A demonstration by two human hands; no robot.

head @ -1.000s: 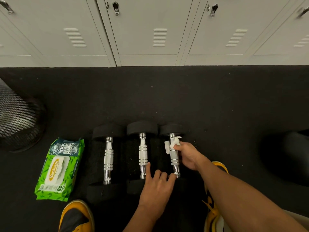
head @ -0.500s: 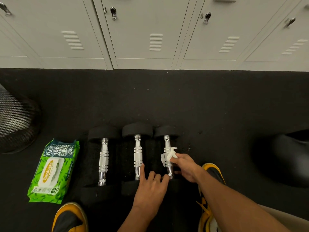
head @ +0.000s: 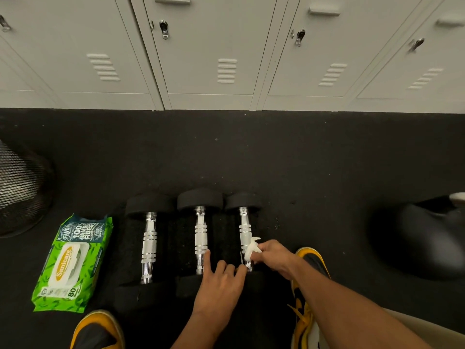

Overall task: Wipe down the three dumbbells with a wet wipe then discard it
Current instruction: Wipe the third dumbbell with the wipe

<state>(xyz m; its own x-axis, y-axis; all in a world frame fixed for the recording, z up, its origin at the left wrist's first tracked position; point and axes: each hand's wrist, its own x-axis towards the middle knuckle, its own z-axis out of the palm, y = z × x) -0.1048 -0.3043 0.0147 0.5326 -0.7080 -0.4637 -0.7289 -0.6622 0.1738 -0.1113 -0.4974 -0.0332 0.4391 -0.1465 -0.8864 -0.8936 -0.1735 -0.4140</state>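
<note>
Three dumbbells are laid side by side on the black floor [head: 302, 159], handles running near to far, so one pass can be made across the row. The right dumbbell [head: 245, 233] is being wiped: a bunched wet wipe [head: 251, 249] is pinched in the right hand [head: 273, 258], fingers closed on it and pressed to the near part of the chrome handle. The left hand [head: 219, 285] is spread flat, fingers apart, resting across the near ends of the middle dumbbell [head: 200, 238] and the right one, likely to stop rolling under wipe pressure. Nothing is gripped by it. The left dumbbell [head: 149, 245] is untouched at this moment. The wipes pack [head: 71, 263] is left at the far-left of the row, within reach. A mesh bin [head: 22, 190] is placed further left, probably for discard. Step judged: wiping in progress, discard not yet done.
</note>
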